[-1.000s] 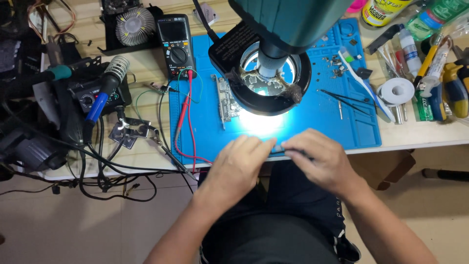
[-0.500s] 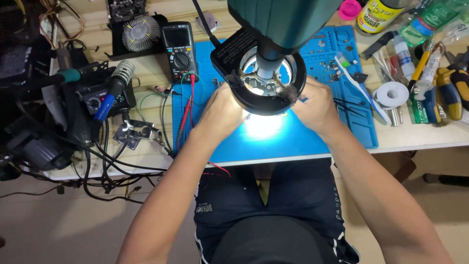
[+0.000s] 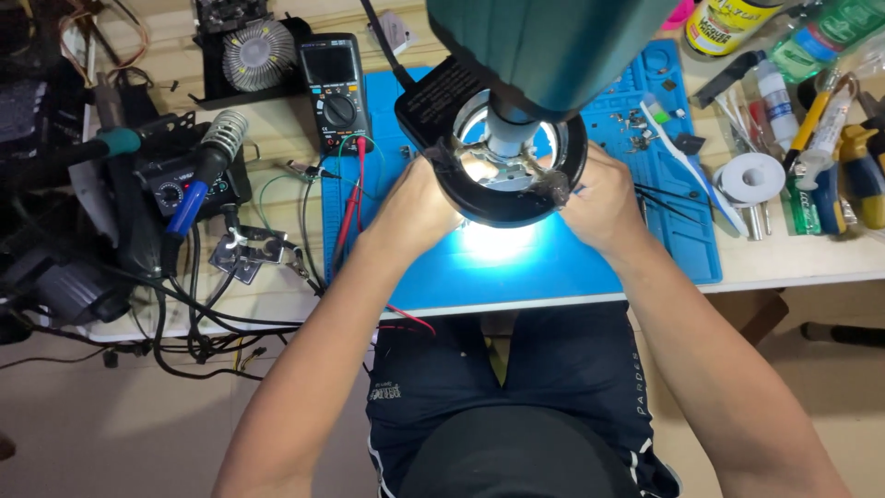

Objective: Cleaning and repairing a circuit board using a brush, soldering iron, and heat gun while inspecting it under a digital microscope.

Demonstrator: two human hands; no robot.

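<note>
Sitting mid-mat [image 3: 553, 267] under the ring light [image 3: 502, 171], toward the desk's [image 3: 277, 304] near edge. Flanking it: left hand [image 3: 419, 207] at its left rim, right hand [image 3: 599, 207] at its right, about equally near. Curling fingers under the ring, possibly gripping something hidden there; hard telling. Having moved up since a second ago, when meeting together at the mat's near edge.
</note>
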